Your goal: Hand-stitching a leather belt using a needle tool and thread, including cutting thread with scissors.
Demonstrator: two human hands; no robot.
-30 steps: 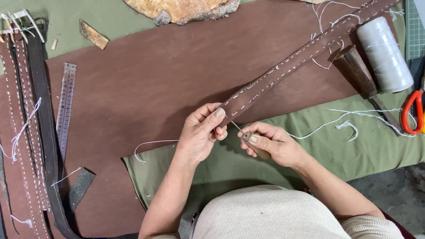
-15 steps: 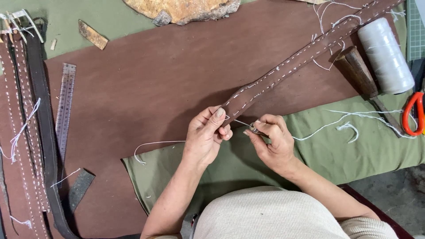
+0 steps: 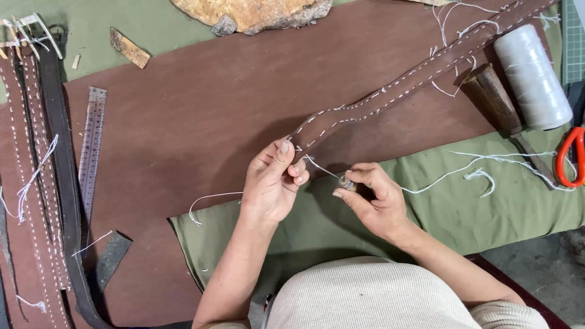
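A long brown leather strap (image 3: pixel 402 82) with white stitching runs diagonally from the upper right down to the middle. My left hand (image 3: pixel 271 183) pinches its near end between thumb and fingers. My right hand (image 3: pixel 372 198), just to the right, grips a small metal tool (image 3: pixel 347 182) at the fingertips. A short length of white thread (image 3: pixel 322 168) stretches from the strap's end to that tool. More loose thread (image 3: pixel 463 170) trails right over the green cloth (image 3: pixel 475 213).
A large brown leather sheet (image 3: pixel 183 122) covers the table. Stitched belts (image 3: pixel 36 183) and a metal ruler (image 3: pixel 91 146) lie at left. A white thread spool (image 3: pixel 533 76), a wooden-handled tool (image 3: pixel 493 100) and red-handled scissors (image 3: pixel 570 155) sit at right. A stone slab (image 3: pixel 256 12) rests at top.
My right hand has moved up and left toward the strap's end, shortening the thread between tool and strap. My left hand keeps its pinch on the strap.
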